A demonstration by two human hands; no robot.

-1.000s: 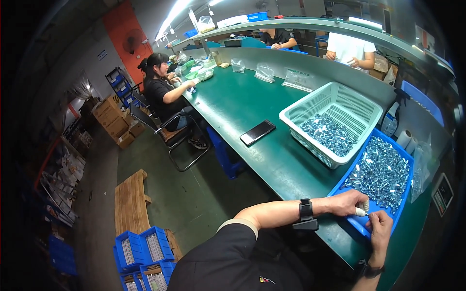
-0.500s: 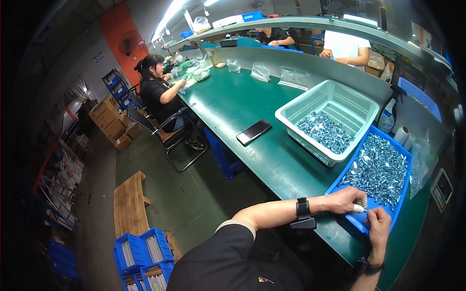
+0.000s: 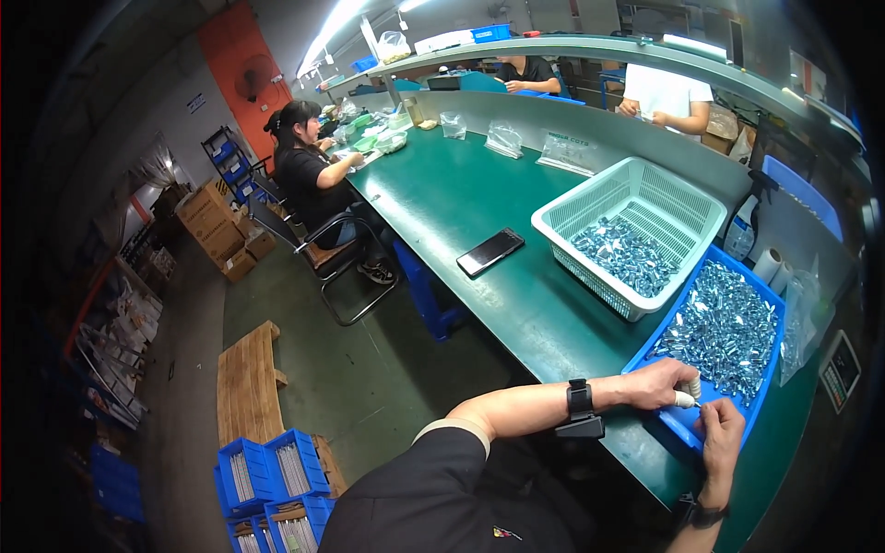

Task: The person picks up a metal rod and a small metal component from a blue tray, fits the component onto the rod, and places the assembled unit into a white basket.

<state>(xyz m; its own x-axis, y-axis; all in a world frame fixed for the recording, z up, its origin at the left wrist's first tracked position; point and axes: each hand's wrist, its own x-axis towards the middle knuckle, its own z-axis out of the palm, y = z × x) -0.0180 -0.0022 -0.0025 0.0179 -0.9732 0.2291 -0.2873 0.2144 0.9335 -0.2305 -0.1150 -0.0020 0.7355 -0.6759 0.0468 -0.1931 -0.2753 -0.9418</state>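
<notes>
Many small shiny metal parts [image 3: 724,327] lie heaped in a blue tray [image 3: 684,426] at the right of the bench. Over the tray's near end, my left hand [image 3: 660,384] is closed in a pinch, with pale covers on its thumb and a finger. My right hand [image 3: 722,431] is close beside it, its fingertips also pinched together. Whatever is between the fingertips is too small to make out. Behind the tray stands a pale green plastic basket [image 3: 564,221], with more of the same metal parts [image 3: 623,255] at its bottom.
A black phone [image 3: 490,252] lies on the green bench [image 3: 442,203]. Plastic bags [image 3: 503,138] lean along the back panel. Right of the tray are a spray bottle [image 3: 740,228], white rolls [image 3: 772,267] and a scale [image 3: 840,370]. A co-worker [image 3: 313,175] sits at the far left; others work behind the panel.
The whole view has shifted slightly, so the bench and basket appear a little right and lower. Both hands keep nearly the same pinched pose over the tray.
</notes>
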